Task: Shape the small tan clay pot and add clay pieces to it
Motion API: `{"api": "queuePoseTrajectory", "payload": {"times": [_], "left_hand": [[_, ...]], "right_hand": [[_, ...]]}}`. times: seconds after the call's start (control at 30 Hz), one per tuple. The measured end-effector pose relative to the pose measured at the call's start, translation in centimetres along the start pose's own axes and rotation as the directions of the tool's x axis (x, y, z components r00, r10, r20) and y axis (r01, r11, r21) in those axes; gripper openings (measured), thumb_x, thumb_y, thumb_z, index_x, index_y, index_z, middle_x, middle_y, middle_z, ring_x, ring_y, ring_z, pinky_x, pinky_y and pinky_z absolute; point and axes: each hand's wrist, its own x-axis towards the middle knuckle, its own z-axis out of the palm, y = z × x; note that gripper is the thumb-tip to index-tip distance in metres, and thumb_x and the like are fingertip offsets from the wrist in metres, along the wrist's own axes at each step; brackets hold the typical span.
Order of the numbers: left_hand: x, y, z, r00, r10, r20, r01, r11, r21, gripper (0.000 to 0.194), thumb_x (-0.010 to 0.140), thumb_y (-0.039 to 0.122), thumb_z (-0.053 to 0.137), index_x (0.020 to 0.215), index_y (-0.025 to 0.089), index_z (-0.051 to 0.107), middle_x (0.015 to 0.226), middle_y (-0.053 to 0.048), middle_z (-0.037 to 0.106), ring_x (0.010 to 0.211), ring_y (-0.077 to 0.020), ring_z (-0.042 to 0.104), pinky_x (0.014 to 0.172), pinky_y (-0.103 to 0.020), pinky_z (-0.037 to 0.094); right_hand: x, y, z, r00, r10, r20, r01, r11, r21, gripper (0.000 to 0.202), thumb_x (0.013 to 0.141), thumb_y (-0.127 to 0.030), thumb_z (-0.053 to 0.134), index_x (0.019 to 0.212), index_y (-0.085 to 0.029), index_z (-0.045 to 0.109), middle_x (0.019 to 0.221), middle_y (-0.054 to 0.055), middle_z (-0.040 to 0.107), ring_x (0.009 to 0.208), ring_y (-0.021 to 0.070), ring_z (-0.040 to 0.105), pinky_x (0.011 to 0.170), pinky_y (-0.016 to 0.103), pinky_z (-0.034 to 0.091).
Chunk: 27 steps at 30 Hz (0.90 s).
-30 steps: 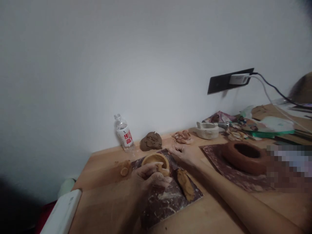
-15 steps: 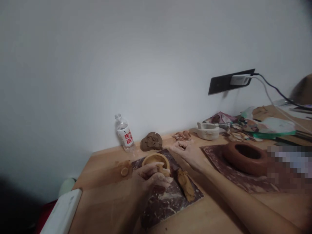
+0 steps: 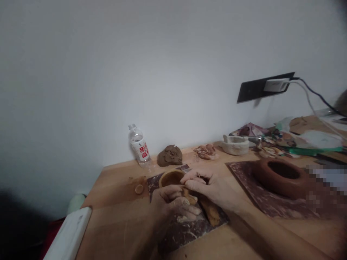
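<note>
My left hand (image 3: 173,204) is closed around a small piece of yellow-brown clay (image 3: 189,198), held over the dark, clay-smeared board (image 3: 187,231). My right hand (image 3: 204,184) is pinched at the upper end of that piece. A thin, pale sliver shows at its fingers, too small to name. Just behind both hands a round yellow clay bowl (image 3: 170,177) stands on the board, its front partly hidden by them. A longer slab of the same clay (image 3: 210,213) lies on the board under my right wrist, partly covered.
Along the wall stand a plastic bottle (image 3: 139,146), a brown clay lump (image 3: 170,156), clay scraps (image 3: 206,151) and a pale bowl (image 3: 235,145). A reddish-brown hollow clay ring (image 3: 282,177) sits on a second board (image 3: 249,187) at right. A small clay disc (image 3: 139,189) lies left.
My right hand has come down and toward me from near the clay scraps to the clay piece in my left hand. My left hand keeps hold of it. The view has shifted slightly.
</note>
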Motion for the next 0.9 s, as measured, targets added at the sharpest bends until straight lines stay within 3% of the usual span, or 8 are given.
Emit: {"api": "queuePoseTrajectory", "payload": {"times": [0.2, 0.5, 0.73, 0.9], "left_hand": [[0.2, -0.3, -0.4, 1.000, -0.012, 0.021, 0.012, 1.000, -0.025, 0.032, 0.060, 0.032, 0.085, 0.077, 0.011, 0.068, 0.067, -0.008, 0.075, 0.054, -0.0224, 0.071, 0.047, -0.025, 0.056], [-0.6, 1.2, 1.1, 0.999, -0.021, -0.047, 0.023, 0.999, 0.045, 0.035, 0.054, 0.035, 0.087, 0.069, 0.009, 0.070, 0.061, -0.009, 0.073, 0.053, -0.0215, 0.071, 0.048, -0.025, 0.055], [-0.6, 1.5, 1.1, 0.995, -0.068, -0.072, 0.078, 0.987, 0.144, 0.026, 0.057, 0.030, 0.086, 0.066, 0.010, 0.071, 0.056, -0.008, 0.072, 0.049, -0.0178, 0.068, 0.050, -0.022, 0.053], [-0.7, 1.5, 1.2, 0.996, -0.050, -0.072, 0.059, 0.990, 0.130, 0.032, 0.055, 0.036, 0.086, 0.069, 0.010, 0.073, 0.061, -0.010, 0.073, 0.051, -0.0197, 0.069, 0.048, -0.023, 0.051]], "right_hand": [[0.0, 0.5, -0.1, 0.995, -0.006, 0.101, 0.003, 1.000, 0.030, 0.030, 0.081, -0.045, 0.062, 0.086, -0.018, 0.074, 0.070, 0.002, 0.064, 0.062, 0.0126, 0.054, 0.058, 0.025, 0.042], [0.0, 0.5, -0.1, 0.994, 0.002, 0.106, -0.008, 0.998, 0.061, 0.031, 0.078, -0.046, 0.066, 0.084, -0.017, 0.075, 0.068, 0.001, 0.062, 0.060, 0.0109, 0.051, 0.056, 0.023, 0.041], [0.1, 0.7, 0.0, 0.995, 0.026, 0.093, -0.035, 0.995, 0.099, 0.023, 0.074, -0.040, 0.070, 0.081, -0.019, 0.075, 0.062, -0.001, 0.057, 0.057, 0.0098, 0.046, 0.053, 0.023, 0.036], [0.1, 1.2, 0.0, 0.989, 0.067, 0.131, -0.086, 0.985, 0.152, 0.027, 0.072, -0.043, 0.072, 0.082, -0.018, 0.075, 0.062, -0.001, 0.056, 0.057, 0.0092, 0.044, 0.052, 0.022, 0.033]]}}
